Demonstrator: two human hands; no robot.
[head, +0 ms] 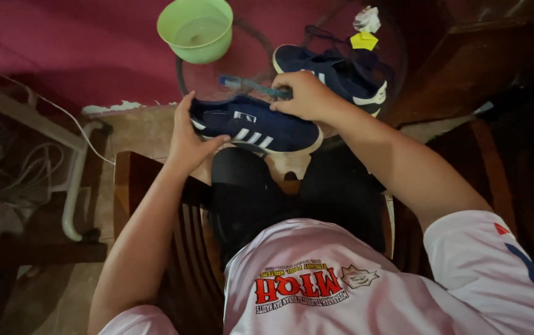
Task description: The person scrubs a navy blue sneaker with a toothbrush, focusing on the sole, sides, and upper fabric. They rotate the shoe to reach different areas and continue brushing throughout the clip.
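I hold a navy sneaker [251, 126] with white side stripes across my knees, just off the near edge of the round glass table [217, 74]. My left hand [187, 138] cups its heel end, fingers curled around the back and thumb pressed along the sole side. My right hand [304, 95] is clenched around the handle of a toothbrush [248, 84], whose pale blue shaft lies over the shoe's opening, pointing toward the table's left edge. The second navy sneaker [335, 71] rests on the glass beyond my right hand, toward the right edge. A light green bowl [196, 29] with water stands at the table's far left edge. A scrap of yellow paper [364, 41] and a crumpled white piece [367, 18] lie near the far right edge.
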